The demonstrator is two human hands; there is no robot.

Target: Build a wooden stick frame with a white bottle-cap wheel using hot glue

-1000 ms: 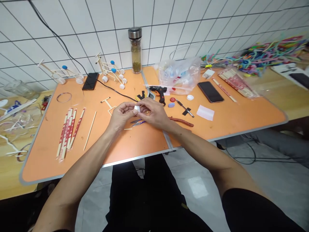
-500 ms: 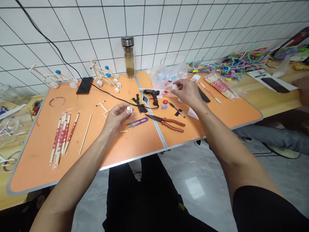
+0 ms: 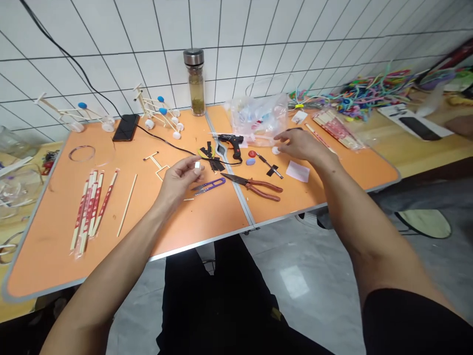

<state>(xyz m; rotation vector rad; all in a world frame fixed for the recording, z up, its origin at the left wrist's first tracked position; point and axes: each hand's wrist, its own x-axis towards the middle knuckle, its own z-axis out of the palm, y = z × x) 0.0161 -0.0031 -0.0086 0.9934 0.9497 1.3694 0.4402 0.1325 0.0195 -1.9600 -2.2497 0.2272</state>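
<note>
My left hand (image 3: 181, 175) pinches a small white cap (image 3: 197, 165) between thumb and fingertips, above the orange table. My right hand (image 3: 301, 144) has its fingers apart beside another white cap (image 3: 275, 150) on the table; whether a fingertip touches that cap I cannot tell. Close by lie a red cap (image 3: 252, 154), a purple cap (image 3: 250, 161) and a pen (image 3: 269, 165). Between my hands are a black glue gun (image 3: 232, 143), purple thread snips (image 3: 210, 185) and pliers (image 3: 254, 185) with reddish-brown handles. A small stick frame (image 3: 157, 165) lies beyond my left hand.
Wrapped chopsticks (image 3: 90, 212) and a bare stick (image 3: 127, 204) lie at left. Stick models with white wheels (image 3: 158, 112), a phone (image 3: 125, 127) and a glass bottle (image 3: 196, 91) stand or lie behind. A plastic bag (image 3: 258, 116) is at the back. A black cord (image 3: 170, 143) crosses the table.
My right hand has moved right and slightly down from the plastic bag, its fingers now next to the white cap. My left hand keeps its white cap, which has turned slightly.
</note>
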